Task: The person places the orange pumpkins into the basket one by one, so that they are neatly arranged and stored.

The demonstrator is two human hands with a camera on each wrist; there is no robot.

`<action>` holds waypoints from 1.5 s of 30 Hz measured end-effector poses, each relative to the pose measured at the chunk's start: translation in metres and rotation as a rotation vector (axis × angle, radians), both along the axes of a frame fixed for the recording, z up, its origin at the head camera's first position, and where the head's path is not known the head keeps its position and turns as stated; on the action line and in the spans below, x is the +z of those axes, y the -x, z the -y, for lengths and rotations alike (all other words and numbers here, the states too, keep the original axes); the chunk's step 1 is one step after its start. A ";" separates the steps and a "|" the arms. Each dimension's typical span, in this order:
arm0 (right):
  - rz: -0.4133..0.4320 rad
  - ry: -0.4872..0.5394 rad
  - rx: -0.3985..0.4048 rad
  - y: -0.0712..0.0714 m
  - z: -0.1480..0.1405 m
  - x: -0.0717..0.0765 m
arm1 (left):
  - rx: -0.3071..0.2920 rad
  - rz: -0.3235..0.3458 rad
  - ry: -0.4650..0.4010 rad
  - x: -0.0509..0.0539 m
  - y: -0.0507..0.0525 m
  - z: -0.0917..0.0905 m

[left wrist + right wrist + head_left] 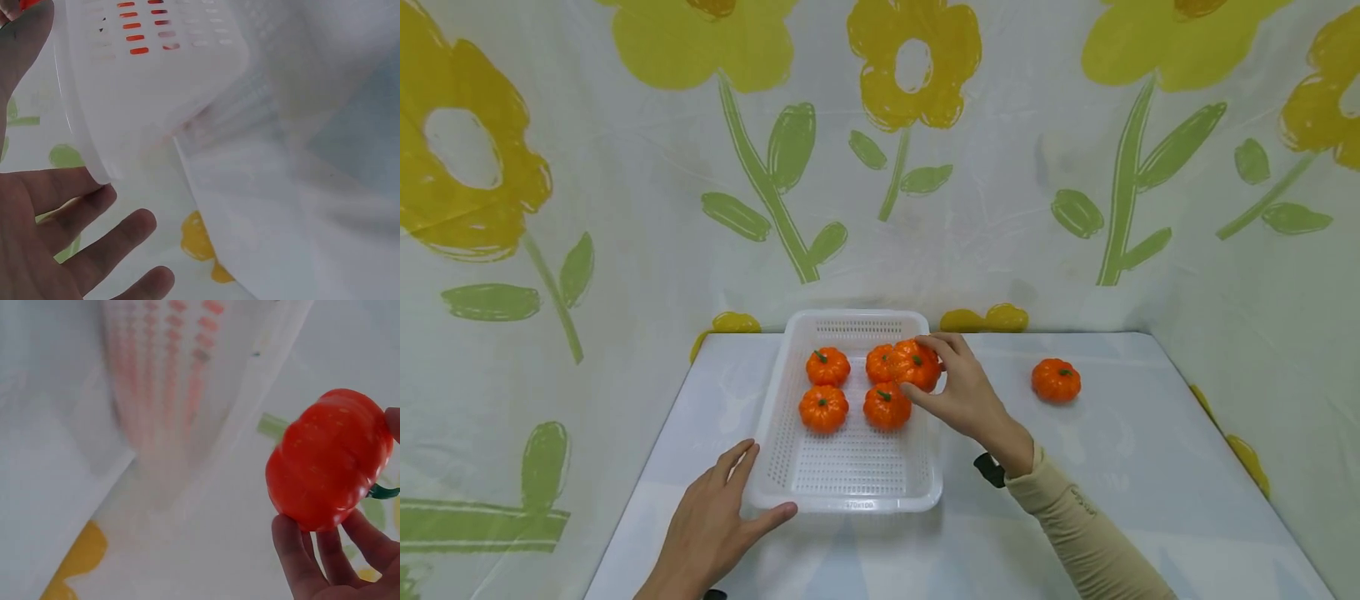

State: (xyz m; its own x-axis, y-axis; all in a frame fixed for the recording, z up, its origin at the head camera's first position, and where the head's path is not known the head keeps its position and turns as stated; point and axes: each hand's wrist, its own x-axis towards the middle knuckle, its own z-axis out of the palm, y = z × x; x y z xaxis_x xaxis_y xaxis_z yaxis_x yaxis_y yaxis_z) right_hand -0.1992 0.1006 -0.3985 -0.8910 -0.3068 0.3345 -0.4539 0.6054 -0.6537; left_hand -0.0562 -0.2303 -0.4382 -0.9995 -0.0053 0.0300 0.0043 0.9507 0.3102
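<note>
My right hand (968, 393) grips a small orange toy pumpkin (917, 365) with a green stem, above the right side of a white plastic basket (887, 503). Thumb and fingers hold it from opposite sides, as the right wrist view confirms with the pumpkin (331, 459) near the fingertips. Inside the basket, several similar pumpkins (823, 409) sit in two columns; the held one partly hides one of them. My left hand (711, 510) rests at the basket's near left corner, fingers and thumb spread. In the left wrist view, its fingertips touch the basket rim (94, 169).
Another orange pumpkin (1056, 381) stands alone on the white table (1120, 450), right of the basket. A cloth backdrop (1000, 208) printed with yellow flowers and green leaves surrounds the table at the back and sides.
</note>
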 end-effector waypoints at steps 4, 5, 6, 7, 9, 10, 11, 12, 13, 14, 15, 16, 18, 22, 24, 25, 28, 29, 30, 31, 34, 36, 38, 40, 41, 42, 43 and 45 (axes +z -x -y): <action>0.053 -0.008 0.063 -0.007 0.014 0.007 | 0.000 -0.004 -0.010 0.000 -0.001 0.001; 0.061 -0.011 0.087 -0.009 0.017 0.009 | -0.003 -0.011 -0.013 0.000 -0.001 0.001; 0.068 -0.014 0.113 -0.010 0.020 0.011 | -0.003 -0.016 -0.015 0.000 -0.001 0.002; 0.073 -0.019 0.142 -0.010 0.023 0.011 | -0.002 -0.020 -0.015 0.000 -0.001 0.002; 0.082 -0.024 0.208 -0.011 0.029 0.013 | -0.002 -0.026 -0.015 0.000 0.000 0.002; 0.094 -0.032 0.235 -0.012 0.031 0.013 | -0.003 -0.030 -0.015 0.000 0.000 0.003; 0.101 -0.040 0.264 -0.012 0.034 0.014 | -0.005 -0.035 -0.017 0.000 0.000 0.003; 0.111 -0.049 0.292 -0.012 0.036 0.014 | -0.007 -0.040 -0.018 0.001 0.000 0.003; 0.123 -0.063 0.318 -0.012 0.039 0.014 | -0.011 -0.045 -0.018 0.001 0.000 0.003; 0.133 -0.080 0.340 -0.013 0.042 0.014 | -0.014 -0.052 -0.021 0.001 -0.001 0.004; 0.144 -0.097 0.362 -0.013 0.045 0.015 | -0.018 -0.057 -0.022 0.001 -0.001 0.004; 0.155 -0.119 0.385 -0.014 0.048 0.015 | -0.021 -0.064 -0.027 0.001 -0.001 0.004; 0.169 -0.163 0.432 -0.015 0.054 0.015 | -0.022 -0.071 -0.034 0.001 -0.002 0.004; 0.142 -0.253 0.510 -0.018 0.067 0.015 | -0.014 -0.063 -0.059 0.000 -0.002 0.004; 0.117 -0.282 0.528 -0.020 0.074 0.016 | -0.012 -0.066 -0.073 -0.001 -0.002 0.004; 0.101 -0.295 0.535 -0.020 0.077 0.016 | -0.011 -0.071 -0.079 -0.002 -0.002 0.004; 0.089 -0.317 0.544 -0.022 0.088 0.016 | -0.008 -0.087 -0.091 -0.003 -0.002 0.005; 0.087 -0.324 0.549 -0.022 0.092 0.015 | -0.003 -0.089 -0.095 -0.003 -0.002 0.005; 0.087 -0.331 0.553 -0.022 0.095 0.014 | 0.002 -0.088 -0.096 -0.003 -0.002 0.005; 0.089 -0.332 0.559 -0.023 0.098 0.013 | 0.007 -0.085 -0.096 -0.003 -0.002 0.005; 0.098 -0.336 0.572 -0.023 0.106 0.009 | 0.019 -0.073 -0.100 -0.003 -0.002 0.006; 0.107 -0.338 0.581 -0.024 0.111 0.006 | 0.022 -0.070 -0.100 -0.003 -0.002 0.006; 0.116 -0.344 0.587 -0.024 0.115 0.003 | 0.019 -0.073 -0.102 -0.003 -0.002 0.006; 0.125 -0.353 0.589 -0.024 0.118 -0.001 | 0.014 -0.080 -0.102 -0.004 -0.002 0.006; 0.129 -0.358 0.587 -0.023 0.119 -0.002 | 0.011 -0.085 -0.101 -0.004 -0.002 0.006; 0.132 -0.363 0.584 -0.023 0.121 -0.004 | 0.009 -0.091 -0.104 -0.004 -0.002 0.006; 0.137 -0.366 0.578 -0.023 0.122 -0.005 | 0.007 -0.096 -0.104 -0.004 -0.002 0.006; 0.144 -0.375 0.566 -0.023 0.125 -0.009 | 0.004 -0.104 -0.106 -0.005 -0.002 0.006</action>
